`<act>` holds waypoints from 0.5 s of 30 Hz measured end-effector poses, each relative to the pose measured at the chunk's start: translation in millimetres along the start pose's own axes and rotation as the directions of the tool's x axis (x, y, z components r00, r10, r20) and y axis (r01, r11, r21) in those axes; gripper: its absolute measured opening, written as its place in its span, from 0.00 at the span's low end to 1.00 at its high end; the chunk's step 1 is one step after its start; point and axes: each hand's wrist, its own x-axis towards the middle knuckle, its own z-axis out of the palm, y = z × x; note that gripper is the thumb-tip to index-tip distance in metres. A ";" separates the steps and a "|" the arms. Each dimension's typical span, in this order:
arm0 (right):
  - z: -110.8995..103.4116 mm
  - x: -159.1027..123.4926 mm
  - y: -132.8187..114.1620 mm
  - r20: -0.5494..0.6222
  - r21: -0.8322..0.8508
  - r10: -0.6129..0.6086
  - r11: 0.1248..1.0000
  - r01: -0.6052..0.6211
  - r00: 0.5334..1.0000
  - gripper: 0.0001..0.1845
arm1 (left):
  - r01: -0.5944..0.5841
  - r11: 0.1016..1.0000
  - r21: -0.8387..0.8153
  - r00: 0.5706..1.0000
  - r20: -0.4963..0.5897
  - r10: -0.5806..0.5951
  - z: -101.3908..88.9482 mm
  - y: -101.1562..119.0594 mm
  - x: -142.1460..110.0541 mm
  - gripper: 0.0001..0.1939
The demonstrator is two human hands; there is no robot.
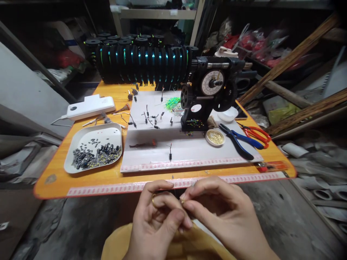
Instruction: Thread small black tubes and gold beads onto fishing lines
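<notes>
Just in front of the table edge, my two hands meet close together. My right hand (227, 209) pinches a tiny gold-coloured piece (182, 201) between thumb and fingertips; its exact kind is too small to tell. My left hand (158, 220), with a ring on one finger, is closed beside it, thumb pressed to fingertips. What the left fingers hold, if anything, is hidden. Beyond the hands, a small black cylindrical part with a thin lead (170, 156) stands on the white board (151, 155). A small round dish (215, 144) of gold-coloured bits sits farther right.
A white tray (67, 164) of small dark parts stands left, near a white power strip (92, 107). Black spools (143, 65) and a dial device (213, 83) stand behind. Pliers (238, 141) and red-handled scissors (257, 135) lie right. A measuring tape (108, 189) runs along the front edge.
</notes>
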 end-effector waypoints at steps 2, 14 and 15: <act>-4.5 -0.3 -3.9 0.102 -0.144 -0.135 0.978 0.149 0.986 0.14 | -0.085 0.996 0.020 0.996 0.035 0.084 -4.7 -4.0 3.4 0.14; -11.5 20.5 -15.2 0.307 -0.209 -0.019 0.974 0.087 0.951 0.04 | -0.303 0.940 0.156 0.937 0.228 0.265 -31.1 -15.1 3.8 0.15; -10.3 19.8 -14.7 0.313 -0.213 -0.024 0.972 0.095 0.949 0.05 | -0.319 0.931 0.179 0.929 0.254 0.269 -33.0 -14.5 3.9 0.16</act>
